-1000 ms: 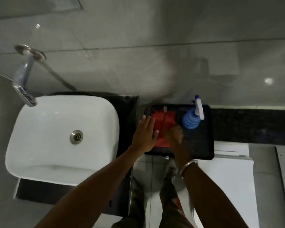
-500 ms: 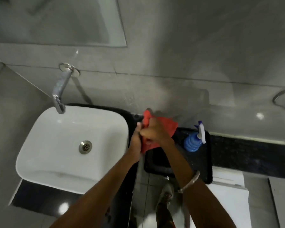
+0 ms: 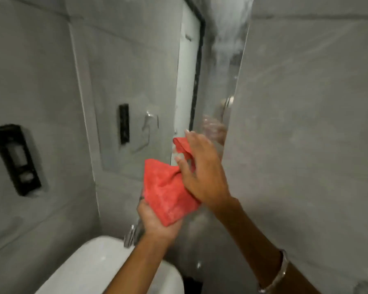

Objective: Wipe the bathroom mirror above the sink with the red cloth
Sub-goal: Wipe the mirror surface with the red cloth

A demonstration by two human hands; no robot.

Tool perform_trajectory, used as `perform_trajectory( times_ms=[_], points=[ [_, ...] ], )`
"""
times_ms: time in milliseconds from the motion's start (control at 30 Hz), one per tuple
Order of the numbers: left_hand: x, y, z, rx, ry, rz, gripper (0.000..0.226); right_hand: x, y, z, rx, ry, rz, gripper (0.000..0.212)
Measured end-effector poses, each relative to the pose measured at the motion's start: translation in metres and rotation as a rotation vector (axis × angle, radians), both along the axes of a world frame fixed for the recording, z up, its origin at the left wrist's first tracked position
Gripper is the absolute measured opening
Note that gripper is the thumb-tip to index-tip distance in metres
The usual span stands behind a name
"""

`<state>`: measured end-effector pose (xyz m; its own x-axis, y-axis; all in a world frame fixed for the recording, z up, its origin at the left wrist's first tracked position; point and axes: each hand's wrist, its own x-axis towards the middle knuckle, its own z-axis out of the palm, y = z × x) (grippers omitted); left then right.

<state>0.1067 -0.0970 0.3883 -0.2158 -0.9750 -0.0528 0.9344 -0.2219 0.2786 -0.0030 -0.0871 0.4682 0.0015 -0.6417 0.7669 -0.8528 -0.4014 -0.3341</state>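
Observation:
The red cloth (image 3: 168,192) is bunched between both hands, just below the mirror's lower edge. My left hand (image 3: 155,221) grips its lower part from underneath. My right hand (image 3: 202,175) holds its upper part, fingers spread over the folds, and a red corner sticks out above the fingers. The mirror (image 3: 149,77) fills the wall ahead, its right edge running down towards my right hand. It reflects grey tiles, a white door and a faint image of the hand. Streaks show near its top right.
The white sink (image 3: 106,270) is at the bottom, with the chrome tap (image 3: 132,236) behind my left wrist. A black fitting (image 3: 15,160) is set in the left wall. Grey tiled wall (image 3: 306,124) fills the right side. A bracelet (image 3: 274,279) is on my right wrist.
The view has swung up from the sink and tray to the mirror. Both hands have lifted the red cloth off the black tray and raised it to the mirror's lower edge.

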Motion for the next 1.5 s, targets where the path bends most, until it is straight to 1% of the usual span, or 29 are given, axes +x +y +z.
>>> perform_trajectory(
  times_ms=[100,167,233,300,333,367,400,433,467,500,533,567,633,733,800,867,933,1000,1067,1133,1200,1267,1367,1500],
  points=[
    [0.007,-0.023,0.063,-0.154,-0.07,0.175,0.063,-0.025,-0.021,0.059,-0.102,0.131,-0.194,0.069],
    [0.01,-0.036,0.12,-0.336,-0.08,0.257,0.058,-0.042,-0.026,0.104,-0.178,0.145,-0.307,0.073],
    [0.006,-0.053,0.179,-0.509,-0.091,0.337,0.063,-0.063,-0.032,0.155,-0.317,0.178,-0.462,0.073],
    [-0.001,-0.073,0.229,-0.726,-0.21,0.477,0.069,-0.088,-0.037,0.194,-0.376,0.193,-0.594,0.072],
    [-0.007,-0.085,0.251,-0.842,-0.323,0.569,0.067,-0.099,-0.039,0.209,-0.378,0.194,-0.638,0.073],
    [-0.014,-0.098,0.271,-0.954,-0.501,0.682,0.062,-0.11,-0.042,0.221,-0.373,0.2,-0.667,0.074],
    [-0.019,-0.115,0.285,-1.057,-0.751,0.831,0.059,-0.118,-0.045,0.228,-0.354,0.221,-0.689,0.075],
    [-0.024,-0.135,0.296,-1.116,-1.053,1.013,0.058,-0.127,-0.049,0.232,-0.352,0.254,-0.715,0.076],
    [-0.032,-0.153,0.307,-1.119,-1.343,1.202,0.059,-0.136,-0.052,0.236,-0.376,0.292,-0.738,0.076],
    [-0.036,-0.167,0.314,-1.082,-1.574,1.335,0.062,-0.142,-0.057,0.234,-0.403,0.323,-0.756,0.074],
    [-0.041,-0.178,0.323,-1.037,-1.687,1.424,0.066,-0.147,-0.062,0.234,-0.44,0.34,-0.764,0.074],
    [-0.044,-0.186,0.329,-0.993,-1.728,1.472,0.069,-0.15,-0.067,0.233,-0.47,0.356,-0.78,0.073],
    [-0.053,-0.194,0.346,-0.967,-1.711,1.496,0.069,-0.155,-0.076,0.231,-0.519,0.365,-0.806,0.074],
    [-0.071,-0.182,0.386,-0.961,-1.665,1.481,0.07,-0.156,-0.082,0.232,-0.568,0.373,-0.819,0.073],
    [-0.09,-0.163,0.408,-1.024,-1.671,1.492,0.071,-0.158,-0.083,0.231,-0.581,0.377,-0.811,0.072],
    [-0.109,-0.148,0.412,-1.167,-1.731,1.527,0.072,-0.161,-0.084,0.229,-0.575,0.377,-0.812,0.07],
    [-0.118,-0.142,0.397,-1.316,-1.784,1.566,0.071,-0.162,-0.085,0.228,-0.581,0.375,-0.804,0.068],
    [-0.118,-0.144,0.364,-1.42,-1.794,1.574,0.071,-0.163,-0.085,0.228,-0.588,0.379,-0.806,0.066],
    [-0.11,-0.15,0.313,-1.521,-1.78,1.574,0.069,-0.163,-0.083,0.226,-0.572,0.378,-0.799,0.065],
    [-0.089,-0.166,0.257,-1.6,-1.808,1.543,0.069,-0.164,-0.079,0.223,-0.538,0.381,-0.793,0.066],
    [-0.058,-0.188,0.221,-1.574,-1.837,1.473,0.07,-0.164,-0.075,0.219,-0.515,0.391,-0.789,0.068],
    [-0.034,-0.201,0.221,-1.483,-1.853,1.415,0.071,-0.162,-0.074,0.218,-0.513,0.393,-0.79,0.07],
    [-0.031,-0.199,0.265,-1.368,-1.838,1.413,0.072,-0.16,-0.074,0.219,-0.509,0.389,-0.789,0.068],
    [-0.055,-0.183,0.352,-1.198,-1.715,1.445,0.072,-0.161,-0.074,0.219,-0.533,0.404,-0.788,0.066]
  ],
)
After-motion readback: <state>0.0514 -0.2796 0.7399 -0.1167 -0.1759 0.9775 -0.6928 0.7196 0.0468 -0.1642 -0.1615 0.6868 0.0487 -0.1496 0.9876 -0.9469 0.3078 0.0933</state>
